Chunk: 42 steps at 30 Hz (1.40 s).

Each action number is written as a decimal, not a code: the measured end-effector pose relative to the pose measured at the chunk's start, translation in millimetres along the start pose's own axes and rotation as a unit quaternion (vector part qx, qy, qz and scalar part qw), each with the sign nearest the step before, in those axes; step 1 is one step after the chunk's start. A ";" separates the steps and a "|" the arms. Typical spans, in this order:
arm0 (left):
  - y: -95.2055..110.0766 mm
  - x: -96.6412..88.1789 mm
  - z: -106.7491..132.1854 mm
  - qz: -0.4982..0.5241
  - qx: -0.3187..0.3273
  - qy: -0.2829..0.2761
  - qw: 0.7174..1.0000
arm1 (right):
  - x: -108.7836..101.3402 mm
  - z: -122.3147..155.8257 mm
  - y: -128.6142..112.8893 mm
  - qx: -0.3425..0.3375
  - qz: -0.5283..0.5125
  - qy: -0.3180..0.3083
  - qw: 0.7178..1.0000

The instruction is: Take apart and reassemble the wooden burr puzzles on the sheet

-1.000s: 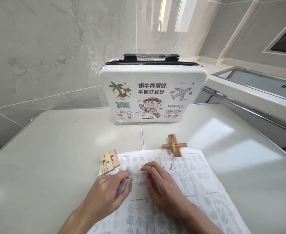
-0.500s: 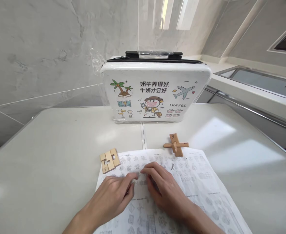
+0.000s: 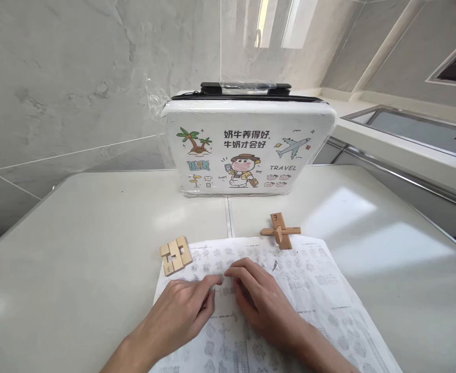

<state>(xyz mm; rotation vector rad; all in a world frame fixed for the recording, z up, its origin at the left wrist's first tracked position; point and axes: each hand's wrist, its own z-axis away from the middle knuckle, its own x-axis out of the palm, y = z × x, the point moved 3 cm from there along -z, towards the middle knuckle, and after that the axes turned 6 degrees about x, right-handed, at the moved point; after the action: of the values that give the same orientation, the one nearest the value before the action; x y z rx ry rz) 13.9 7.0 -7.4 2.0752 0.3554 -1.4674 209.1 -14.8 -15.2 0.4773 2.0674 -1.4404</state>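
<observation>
My left hand [image 3: 191, 303] and my right hand [image 3: 255, 298] rest on a printed paper sheet [image 3: 317, 295], palms down with fingers loosely curved. A small gap separates their index fingertips near the sheet's middle. Neither hand shows anything held; the undersides of the palms are hidden. Beyond my left hand, a flat, pale wooden block puzzle [image 3: 180, 256] lies over the sheet's upper left corner. A darker wooden cross-shaped interlocking puzzle [image 3: 283, 231], marked with small characters, lies across the sheet's far edge, beyond my right hand. Rows of small line drawings cover the sheet.
A white case [image 3: 251, 119] with cartoon prints and a black handle [image 3: 245, 88] stands upright at the back of the white table [image 3: 76, 248], wrapped in clear plastic. Behind it rises a grey marbled wall [image 3: 76, 77]. A framed glass panel [image 3: 418, 132] is at the right.
</observation>
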 end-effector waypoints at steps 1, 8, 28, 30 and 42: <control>-0.1 0.2 0.0 0.001 -0.001 -0.001 1.000 | 0.1 -0.1 0.1 0.000 -0.001 0.000 1.000; -0.7 1.7 0.8 0.000 -0.006 -0.011 1.000 | 1.6 1.1 1.2 0.007 -0.013 -0.007 1.000; -1.6 2.4 1.0 0.005 -0.005 -0.005 1.000 | 2.2 2.4 2.4 0.004 -0.017 -0.008 1.000; -1.7 2.8 1.2 0.004 -0.004 -0.004 1.000 | 1.9 1.8 2.0 0.005 -0.017 -0.008 1.000; -2.9 4.1 1.9 0.010 -0.007 -0.007 1.000 | 1.4 0.9 1.9 0.001 -0.018 -0.006 1.000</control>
<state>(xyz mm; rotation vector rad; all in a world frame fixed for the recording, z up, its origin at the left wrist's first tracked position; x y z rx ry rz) 12.4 7.8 -12.5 2.0511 0.3374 -1.4629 209.3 -15.0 -17.8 0.4344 2.0755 -1.4625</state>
